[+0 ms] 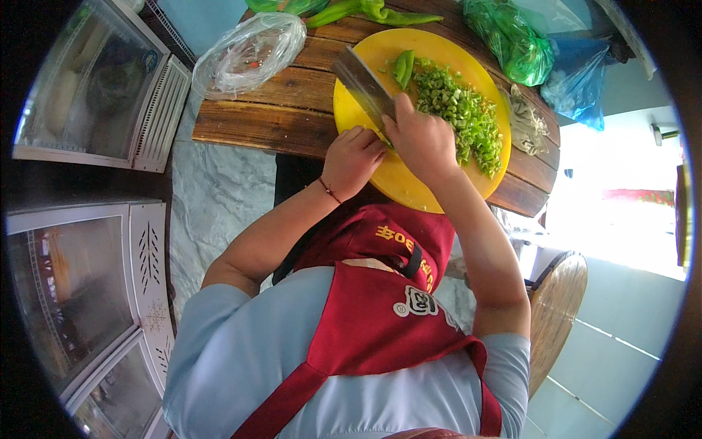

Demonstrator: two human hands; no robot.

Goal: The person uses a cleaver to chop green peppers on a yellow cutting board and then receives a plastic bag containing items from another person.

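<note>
My right hand (421, 140) grips a cleaver (364, 85) by its handle; its wide blade points up and left over the round yellow cutting board (359, 112). Under the blade's edge, the fingertips of my left hand (354, 159) press a small piece of green pepper (387, 140) on the board's near left side, mostly hidden by both hands. A heap of chopped green pepper (460, 112) covers the right half of the board. One larger piece of green pepper (403, 69) lies at the heap's upper left. Long whole green peppers (373, 12) rest beyond the board.
The board sits on a wooden slat table (247, 123). A clear plastic bag (252, 55) lies on the left, a green bag (515, 46) and a blue bag (576, 79) at the back right, pepper scraps (527, 123) beside the board. Glass-door refrigerators (82, 274) stand at the left.
</note>
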